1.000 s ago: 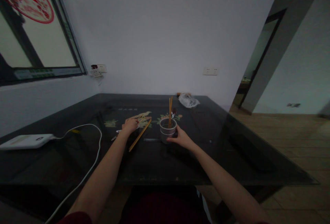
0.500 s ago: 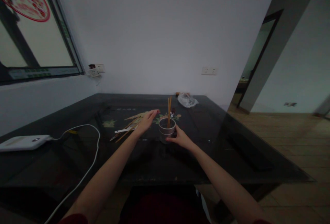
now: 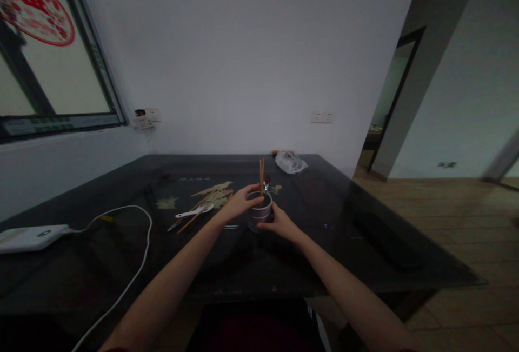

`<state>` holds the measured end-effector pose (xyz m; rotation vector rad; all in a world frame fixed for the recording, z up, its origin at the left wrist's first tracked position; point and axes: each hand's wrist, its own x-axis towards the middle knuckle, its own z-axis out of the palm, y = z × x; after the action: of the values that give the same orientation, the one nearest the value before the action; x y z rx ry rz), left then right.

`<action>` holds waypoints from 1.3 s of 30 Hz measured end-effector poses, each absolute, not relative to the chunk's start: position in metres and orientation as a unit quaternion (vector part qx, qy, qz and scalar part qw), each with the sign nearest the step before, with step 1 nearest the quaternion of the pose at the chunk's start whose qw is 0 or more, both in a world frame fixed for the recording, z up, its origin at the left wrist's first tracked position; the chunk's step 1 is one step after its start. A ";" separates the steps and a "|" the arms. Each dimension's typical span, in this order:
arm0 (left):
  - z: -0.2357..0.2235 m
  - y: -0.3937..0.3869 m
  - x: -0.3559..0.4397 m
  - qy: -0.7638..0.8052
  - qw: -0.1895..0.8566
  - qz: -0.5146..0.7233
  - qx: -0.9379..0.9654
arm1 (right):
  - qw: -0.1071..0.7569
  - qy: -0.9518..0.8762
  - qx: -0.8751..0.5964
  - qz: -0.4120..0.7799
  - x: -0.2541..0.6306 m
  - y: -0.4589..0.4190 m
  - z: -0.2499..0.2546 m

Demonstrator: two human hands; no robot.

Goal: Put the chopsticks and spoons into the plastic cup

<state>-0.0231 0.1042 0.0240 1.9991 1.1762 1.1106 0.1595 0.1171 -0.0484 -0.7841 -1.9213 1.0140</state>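
A grey cup with pale bands stands on the dark table in front of me. Two wooden chopsticks and a shiny spoon rise out of it. My right hand is closed around the cup's right side, thumb toward me. At the left of the rim, my left hand grips the cup from above, its thumb across the near edge and fingers behind. Left of the hands lie several loose chopsticks and a white spoon. The inside of the cup is mostly hidden.
A white power bank with a white cable lies at the table's left. Toward the back is a crumpled clear plastic bag. A dark flat object rests at the right. Behind the table stands a wall.
My left hand has moved right, from above the loose chopsticks to the cup's rim, and closed there. The right hand stays on the cup. The view has shifted slightly.
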 end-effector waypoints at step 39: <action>0.054 0.070 -0.003 0.450 0.125 0.351 0.812 | 0.376 -0.827 -0.294 0.296 0.150 0.099 -0.037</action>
<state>-0.0028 0.0704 0.0543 2.3652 1.3114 1.0224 0.1501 0.0991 -0.0368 -0.7533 -2.1158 0.7578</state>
